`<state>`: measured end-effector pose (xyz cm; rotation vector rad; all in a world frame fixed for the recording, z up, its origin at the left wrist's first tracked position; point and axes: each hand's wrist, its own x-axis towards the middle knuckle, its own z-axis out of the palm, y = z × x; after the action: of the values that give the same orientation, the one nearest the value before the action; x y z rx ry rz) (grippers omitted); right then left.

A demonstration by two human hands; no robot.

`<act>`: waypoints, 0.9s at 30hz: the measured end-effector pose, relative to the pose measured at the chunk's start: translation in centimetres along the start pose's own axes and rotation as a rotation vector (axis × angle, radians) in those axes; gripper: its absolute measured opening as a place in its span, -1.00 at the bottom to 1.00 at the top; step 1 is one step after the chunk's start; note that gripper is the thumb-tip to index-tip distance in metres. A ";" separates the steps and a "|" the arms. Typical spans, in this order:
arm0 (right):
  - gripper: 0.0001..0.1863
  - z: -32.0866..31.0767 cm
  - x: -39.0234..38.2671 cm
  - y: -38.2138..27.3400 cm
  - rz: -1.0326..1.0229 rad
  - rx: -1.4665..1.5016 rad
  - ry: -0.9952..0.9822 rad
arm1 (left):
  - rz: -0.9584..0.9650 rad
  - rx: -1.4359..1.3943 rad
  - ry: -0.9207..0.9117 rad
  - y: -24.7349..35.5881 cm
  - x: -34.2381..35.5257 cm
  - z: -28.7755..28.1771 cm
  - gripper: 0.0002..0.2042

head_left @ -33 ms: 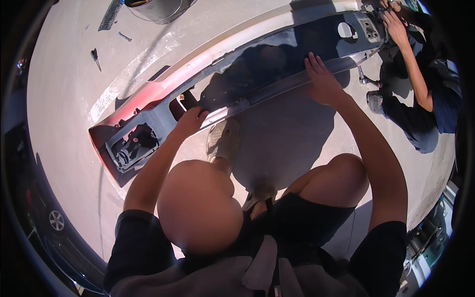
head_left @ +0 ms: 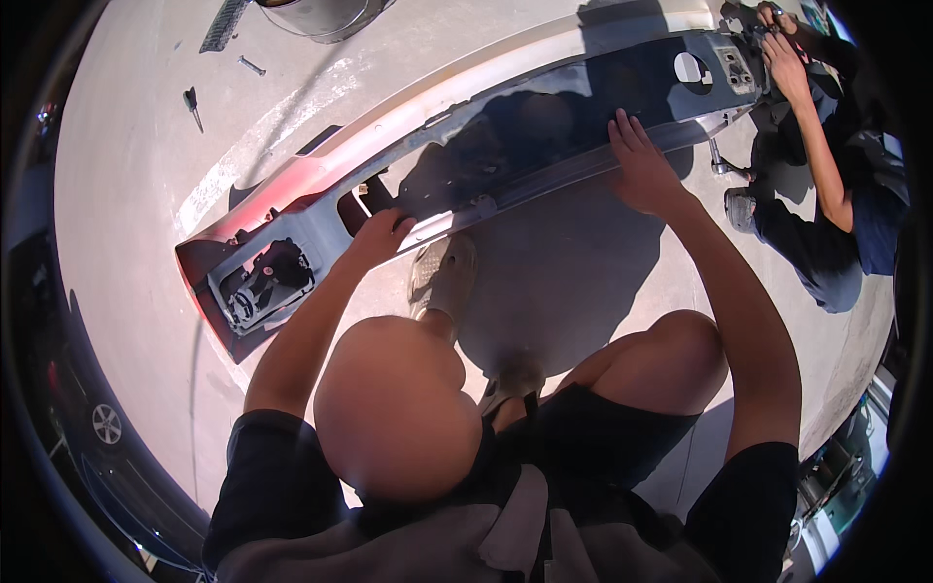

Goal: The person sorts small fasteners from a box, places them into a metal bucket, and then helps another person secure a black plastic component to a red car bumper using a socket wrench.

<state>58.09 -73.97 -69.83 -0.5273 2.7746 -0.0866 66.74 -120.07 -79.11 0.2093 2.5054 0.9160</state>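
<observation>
A long vehicle bumper (head_left: 457,160) lies on the concrete at a slant, its dark inner side up, with a red outer shell showing at the left. Cut-outs pierce it near both ends. My left hand (head_left: 377,238) is curled over its near edge, beside a rectangular opening; some fingertips are hidden. Farther right along the same edge, my right hand (head_left: 644,177) rests with fingers stretched out over the dark panel. My knees are bent below the bumper.
At the far right a co-worker's hand (head_left: 785,70) is at the bumper's end, near a ratchet wrench (head_left: 718,158). A screwdriver (head_left: 196,111), a bolt (head_left: 251,66), a perforated black strip (head_left: 224,25) and a metal bucket (head_left: 326,19) lie beyond. A dark car (head_left: 126,476) stands left.
The whole view has shifted slightly, so the scene sits a little lower. Both my hands keep their places on the bumper.
</observation>
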 end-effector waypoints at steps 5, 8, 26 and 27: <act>-0.11 -2.5 1.3 -2.4 0.030 -0.037 -0.143 | -0.038 0.137 0.127 -2.4 -1.8 1.2 -0.65; -0.15 -2.2 2.1 0.6 0.005 -0.029 0.010 | -0.146 0.111 0.046 -1.1 -1.2 1.1 -0.68; -0.21 0.4 4.2 1.2 0.146 0.075 0.146 | -0.007 0.096 -0.031 4.5 2.1 2.0 -0.53; -0.21 0.1 4.0 1.4 0.170 0.071 0.150 | 0.027 0.084 -0.082 4.2 2.7 1.6 -0.55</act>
<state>54.08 -74.15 -71.32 -0.2764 2.9364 -0.1930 65.06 -115.12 -78.45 0.3018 2.4731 0.7968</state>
